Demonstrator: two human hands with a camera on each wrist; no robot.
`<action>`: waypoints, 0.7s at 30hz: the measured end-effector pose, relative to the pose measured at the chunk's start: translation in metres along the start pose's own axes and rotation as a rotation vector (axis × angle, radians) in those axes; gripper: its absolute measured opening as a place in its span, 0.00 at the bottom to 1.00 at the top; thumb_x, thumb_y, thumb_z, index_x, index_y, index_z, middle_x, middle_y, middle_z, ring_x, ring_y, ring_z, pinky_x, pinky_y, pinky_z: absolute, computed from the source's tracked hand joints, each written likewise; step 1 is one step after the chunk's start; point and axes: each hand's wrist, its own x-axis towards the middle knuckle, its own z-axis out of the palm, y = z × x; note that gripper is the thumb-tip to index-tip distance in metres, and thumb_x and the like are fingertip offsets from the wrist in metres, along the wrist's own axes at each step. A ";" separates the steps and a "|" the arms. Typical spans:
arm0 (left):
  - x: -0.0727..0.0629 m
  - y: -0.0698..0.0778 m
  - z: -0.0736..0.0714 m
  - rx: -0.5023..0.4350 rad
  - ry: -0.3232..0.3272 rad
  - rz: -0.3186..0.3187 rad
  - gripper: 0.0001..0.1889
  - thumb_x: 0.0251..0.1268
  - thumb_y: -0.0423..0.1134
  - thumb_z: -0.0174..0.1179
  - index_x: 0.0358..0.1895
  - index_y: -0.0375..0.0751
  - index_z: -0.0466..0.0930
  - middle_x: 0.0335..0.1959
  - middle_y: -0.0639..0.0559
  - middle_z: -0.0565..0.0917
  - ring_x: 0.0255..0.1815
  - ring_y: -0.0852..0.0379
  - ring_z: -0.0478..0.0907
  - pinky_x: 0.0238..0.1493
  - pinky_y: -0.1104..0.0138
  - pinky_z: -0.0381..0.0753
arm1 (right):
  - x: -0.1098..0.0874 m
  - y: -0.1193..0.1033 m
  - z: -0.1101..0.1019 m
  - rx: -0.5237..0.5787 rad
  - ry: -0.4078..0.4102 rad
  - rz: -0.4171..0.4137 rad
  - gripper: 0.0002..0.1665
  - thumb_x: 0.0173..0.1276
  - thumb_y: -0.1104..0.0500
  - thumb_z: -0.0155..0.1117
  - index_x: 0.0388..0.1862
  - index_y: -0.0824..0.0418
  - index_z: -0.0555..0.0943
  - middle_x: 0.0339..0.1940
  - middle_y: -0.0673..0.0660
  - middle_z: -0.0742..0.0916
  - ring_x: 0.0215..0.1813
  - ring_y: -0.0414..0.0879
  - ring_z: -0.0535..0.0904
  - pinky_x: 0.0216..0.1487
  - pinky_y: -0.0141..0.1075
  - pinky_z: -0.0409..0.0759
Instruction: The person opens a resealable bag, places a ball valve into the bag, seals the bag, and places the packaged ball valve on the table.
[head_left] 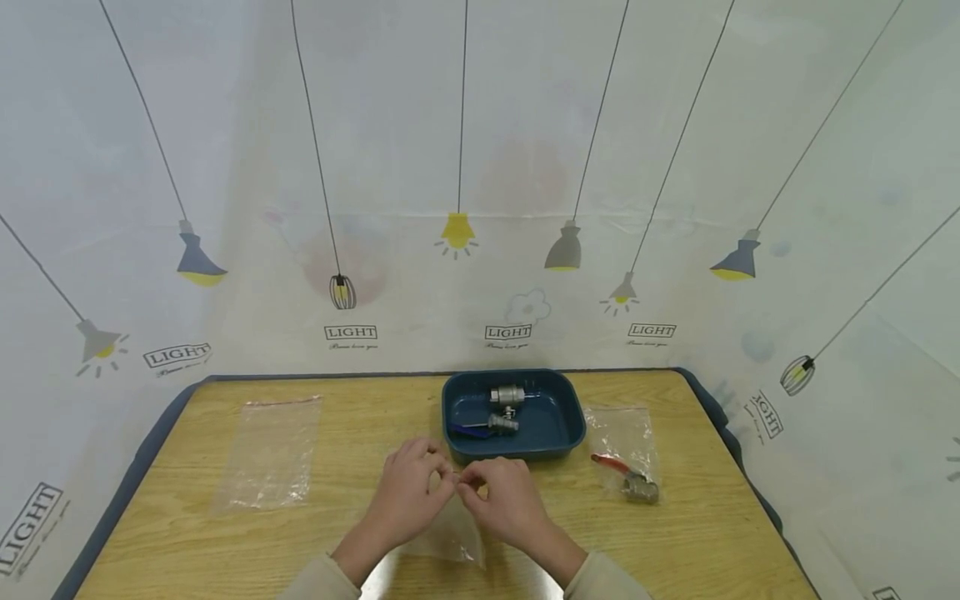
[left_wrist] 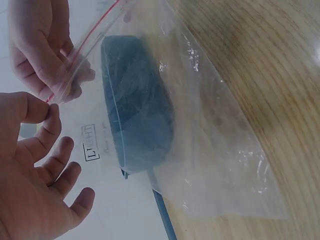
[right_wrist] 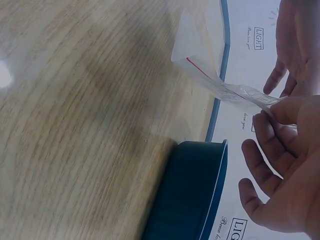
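A clear zip bag (head_left: 453, 533) with a red strip along its mouth hangs below both hands at the front middle of the table. My left hand (head_left: 407, 492) pinches its top edge between thumb and index finger; the other fingers of that hand are spread and bent in the left wrist view. Close beside it, my right hand (head_left: 510, 504) pinches the same edge. In the left wrist view the see-through bag (left_wrist: 215, 150) looks flat, with nothing visible inside. Just beyond the hands stands a dark blue tray (head_left: 551, 446).
Inside the tray lie a metal valve (head_left: 507, 394) and another valve with a blue handle (head_left: 502, 423). To the right, a zip bag (head_left: 626, 425) contains a red-handled valve (head_left: 640, 487). Another clear zip bag (head_left: 273, 454) lies flat on the left of the wooden table (head_left: 187, 517).
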 end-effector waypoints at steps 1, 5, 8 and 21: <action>0.000 0.000 0.000 -0.001 -0.001 -0.003 0.08 0.62 0.43 0.59 0.24 0.56 0.79 0.46 0.52 0.81 0.55 0.50 0.74 0.59 0.41 0.69 | 0.000 0.000 0.000 0.002 0.003 0.001 0.05 0.64 0.53 0.64 0.31 0.46 0.86 0.26 0.36 0.86 0.34 0.32 0.79 0.47 0.46 0.76; 0.000 0.000 0.000 -0.014 0.008 -0.008 0.09 0.63 0.43 0.60 0.24 0.58 0.78 0.45 0.54 0.80 0.54 0.52 0.74 0.58 0.43 0.69 | 0.001 -0.001 -0.001 -0.012 0.015 0.010 0.05 0.62 0.53 0.65 0.28 0.45 0.86 0.22 0.34 0.84 0.31 0.31 0.77 0.47 0.46 0.76; -0.001 0.001 0.000 -0.021 0.019 -0.007 0.10 0.65 0.48 0.60 0.24 0.61 0.76 0.43 0.58 0.79 0.52 0.54 0.74 0.56 0.45 0.70 | 0.002 -0.004 -0.003 -0.050 0.027 0.007 0.05 0.61 0.54 0.66 0.27 0.46 0.86 0.20 0.35 0.83 0.29 0.31 0.77 0.47 0.47 0.75; -0.001 0.006 0.000 0.129 0.034 -0.049 0.10 0.60 0.48 0.61 0.22 0.60 0.73 0.45 0.58 0.79 0.59 0.48 0.73 0.61 0.43 0.68 | 0.003 -0.012 -0.002 -0.232 0.050 0.001 0.06 0.62 0.50 0.66 0.25 0.45 0.85 0.20 0.36 0.82 0.27 0.33 0.74 0.47 0.45 0.75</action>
